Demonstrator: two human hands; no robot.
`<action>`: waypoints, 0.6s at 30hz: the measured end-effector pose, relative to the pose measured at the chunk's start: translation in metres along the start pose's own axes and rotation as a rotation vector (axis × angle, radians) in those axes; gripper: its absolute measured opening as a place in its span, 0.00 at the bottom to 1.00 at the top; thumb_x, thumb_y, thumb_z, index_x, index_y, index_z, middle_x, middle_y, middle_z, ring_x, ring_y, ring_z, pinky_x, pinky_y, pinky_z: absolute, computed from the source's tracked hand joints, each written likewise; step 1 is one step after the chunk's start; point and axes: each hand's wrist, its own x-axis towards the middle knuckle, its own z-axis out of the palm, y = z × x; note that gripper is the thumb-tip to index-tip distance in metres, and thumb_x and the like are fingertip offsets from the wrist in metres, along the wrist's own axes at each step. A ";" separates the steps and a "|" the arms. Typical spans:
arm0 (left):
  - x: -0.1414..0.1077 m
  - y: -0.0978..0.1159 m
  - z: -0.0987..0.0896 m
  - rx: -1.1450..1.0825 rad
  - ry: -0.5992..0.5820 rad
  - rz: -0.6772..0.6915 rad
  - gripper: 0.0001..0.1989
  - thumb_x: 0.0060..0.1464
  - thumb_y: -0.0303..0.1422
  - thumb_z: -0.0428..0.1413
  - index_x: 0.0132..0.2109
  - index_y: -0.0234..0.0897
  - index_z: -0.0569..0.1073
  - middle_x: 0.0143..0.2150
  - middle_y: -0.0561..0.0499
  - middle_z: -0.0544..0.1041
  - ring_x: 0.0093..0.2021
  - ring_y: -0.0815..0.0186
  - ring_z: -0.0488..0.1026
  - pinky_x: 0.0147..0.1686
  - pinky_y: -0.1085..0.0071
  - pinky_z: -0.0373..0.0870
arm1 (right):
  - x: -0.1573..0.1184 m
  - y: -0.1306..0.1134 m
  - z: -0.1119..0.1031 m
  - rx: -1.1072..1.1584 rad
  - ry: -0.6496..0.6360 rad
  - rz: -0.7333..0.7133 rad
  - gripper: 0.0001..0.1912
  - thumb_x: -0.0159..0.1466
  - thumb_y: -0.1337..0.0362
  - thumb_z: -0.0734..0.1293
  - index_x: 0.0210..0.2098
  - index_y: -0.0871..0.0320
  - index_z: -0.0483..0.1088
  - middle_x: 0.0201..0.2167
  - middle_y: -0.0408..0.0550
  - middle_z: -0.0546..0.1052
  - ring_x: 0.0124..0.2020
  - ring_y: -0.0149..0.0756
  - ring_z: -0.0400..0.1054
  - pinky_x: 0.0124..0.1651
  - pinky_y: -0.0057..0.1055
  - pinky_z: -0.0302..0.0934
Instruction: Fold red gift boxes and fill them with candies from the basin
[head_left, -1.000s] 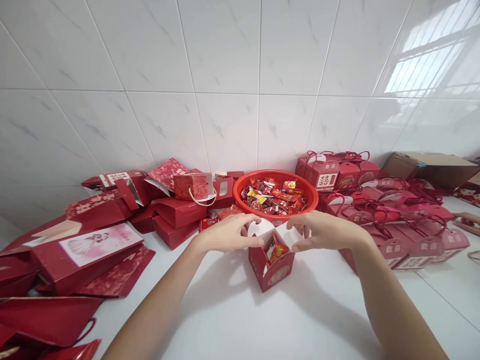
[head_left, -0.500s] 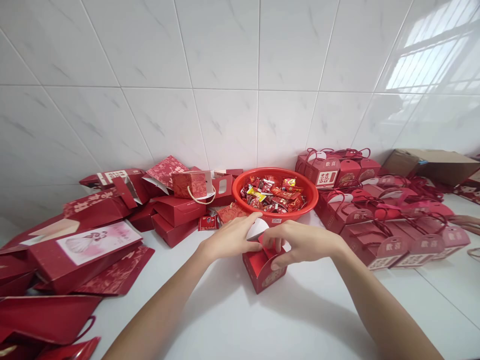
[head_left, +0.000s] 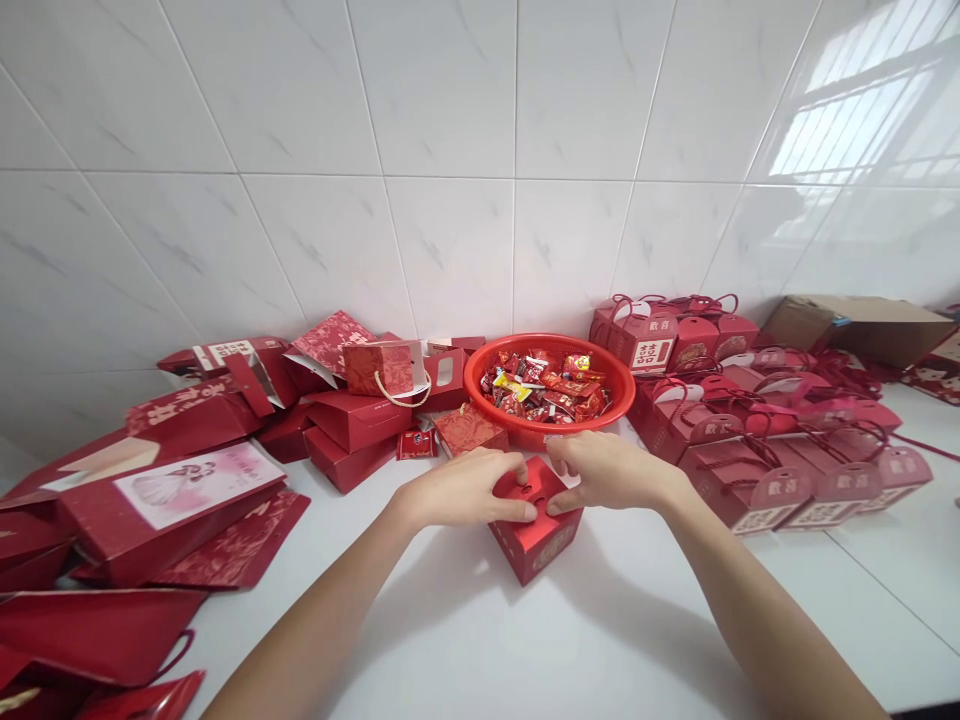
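Note:
A small red gift box [head_left: 537, 556] stands on the white table in front of me, its red top flaps lying nearly flat over the opening. My left hand [head_left: 463, 488] grips its left side, the thumb lying on the top flap and the fingers curled at the far edge. From the right, my right hand [head_left: 616, 472] holds the same box, thumb on the top and fingers bent over the far corner. Just behind the box is a red plastic basin [head_left: 480, 402] of wrapped sweets [head_left: 559, 390].
Opened red gift boxes [head_left: 360, 420] and a box with a printed picture [head_left: 180, 500] are heaped at left. One sweet packet [head_left: 417, 444] lies by the basin. Rows of closed red boxes with cord handles [head_left: 750, 480] stand at right, before a cardboard box [head_left: 862, 325]. A tiled wall [head_left: 450, 120] rises behind.
The flaps of the box, upright with a white inner side showing, are now folded down under my thumbs. A hand at the far right edge is gone from view.

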 end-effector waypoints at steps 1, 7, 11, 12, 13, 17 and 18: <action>0.000 0.001 0.001 0.025 -0.014 -0.016 0.15 0.53 0.48 0.58 0.38 0.40 0.72 0.35 0.51 0.77 0.34 0.59 0.73 0.27 0.69 0.58 | -0.003 -0.002 0.000 -0.030 0.006 0.000 0.16 0.59 0.55 0.74 0.35 0.57 0.66 0.34 0.48 0.76 0.34 0.40 0.70 0.29 0.29 0.51; 0.004 0.006 0.010 0.061 0.006 -0.001 0.13 0.56 0.46 0.55 0.38 0.41 0.67 0.34 0.52 0.76 0.35 0.60 0.73 0.28 0.69 0.58 | -0.018 -0.031 0.018 -0.016 0.050 0.004 0.25 0.61 0.47 0.71 0.46 0.59 0.65 0.44 0.54 0.75 0.40 0.45 0.72 0.34 0.31 0.58; 0.002 0.013 0.017 0.067 0.025 -0.006 0.13 0.57 0.46 0.53 0.35 0.41 0.66 0.31 0.52 0.75 0.32 0.59 0.73 0.28 0.69 0.60 | -0.020 -0.048 0.047 -0.050 0.172 0.160 0.23 0.65 0.49 0.68 0.49 0.61 0.64 0.46 0.57 0.74 0.40 0.47 0.73 0.33 0.33 0.58; 0.002 0.014 0.018 0.068 0.030 0.005 0.14 0.58 0.46 0.53 0.36 0.41 0.66 0.31 0.52 0.75 0.32 0.59 0.73 0.28 0.69 0.60 | -0.021 -0.049 0.052 -0.051 0.199 0.193 0.22 0.65 0.51 0.67 0.49 0.60 0.65 0.46 0.57 0.74 0.40 0.48 0.73 0.32 0.32 0.57; 0.001 0.016 0.019 0.061 0.024 0.035 0.13 0.58 0.46 0.52 0.37 0.41 0.66 0.31 0.52 0.76 0.33 0.59 0.74 0.29 0.69 0.61 | -0.023 -0.050 0.056 -0.045 0.223 0.217 0.20 0.64 0.53 0.67 0.49 0.60 0.65 0.46 0.56 0.74 0.40 0.47 0.73 0.32 0.32 0.57; -0.005 0.021 0.013 0.029 -0.120 0.246 0.12 0.61 0.44 0.53 0.43 0.40 0.72 0.41 0.50 0.79 0.40 0.59 0.76 0.36 0.69 0.65 | -0.044 -0.040 0.055 0.022 0.283 0.236 0.18 0.59 0.56 0.69 0.46 0.58 0.67 0.42 0.52 0.75 0.40 0.45 0.71 0.35 0.32 0.58; -0.007 0.020 0.009 0.027 -0.162 0.286 0.14 0.61 0.44 0.54 0.46 0.40 0.73 0.45 0.49 0.79 0.44 0.58 0.76 0.39 0.69 0.67 | -0.055 -0.035 0.052 0.048 0.289 0.237 0.18 0.58 0.56 0.69 0.44 0.57 0.68 0.40 0.51 0.75 0.39 0.44 0.71 0.36 0.32 0.58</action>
